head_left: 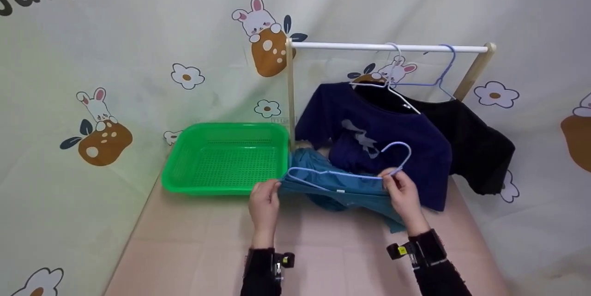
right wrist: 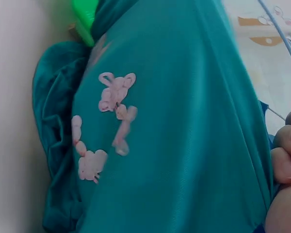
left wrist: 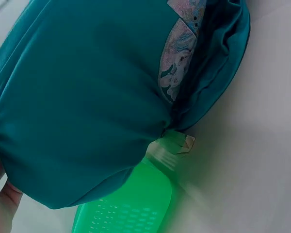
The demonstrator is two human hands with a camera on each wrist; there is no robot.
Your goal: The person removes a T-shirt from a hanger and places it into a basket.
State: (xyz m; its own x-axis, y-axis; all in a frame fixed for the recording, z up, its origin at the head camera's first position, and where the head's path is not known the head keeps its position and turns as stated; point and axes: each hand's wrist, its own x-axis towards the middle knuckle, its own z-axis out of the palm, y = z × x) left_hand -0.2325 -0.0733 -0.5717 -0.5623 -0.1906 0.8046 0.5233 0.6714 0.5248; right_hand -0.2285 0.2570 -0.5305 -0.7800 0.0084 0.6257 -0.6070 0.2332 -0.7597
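Observation:
A teal shirt (head_left: 358,200) with a pale print, seen up close in both wrist views, stretches between the two hands. The left hand (head_left: 265,203) pinches its left end beside the basket's front corner. Along the shirt's upper edge lies a light-blue wire hanger (head_left: 355,175), its hook pointing up and to the right. The right hand (head_left: 405,196) grips the hanger below the hook together with the shirt's edge. In the right wrist view, curled fingers (right wrist: 286,150) show at the cloth's edge. Part of the shirt sags onto the table behind the hands.
A green basket (head_left: 226,192) stands at the left. Behind the hands is a rack with a white rail (head_left: 332,46), where a navy shirt (head_left: 415,148) and a black shirt (head_left: 482,148) hang on wire hangers. A printed curtain (head_left: 152,19) surrounds the table (head_left: 194,240).

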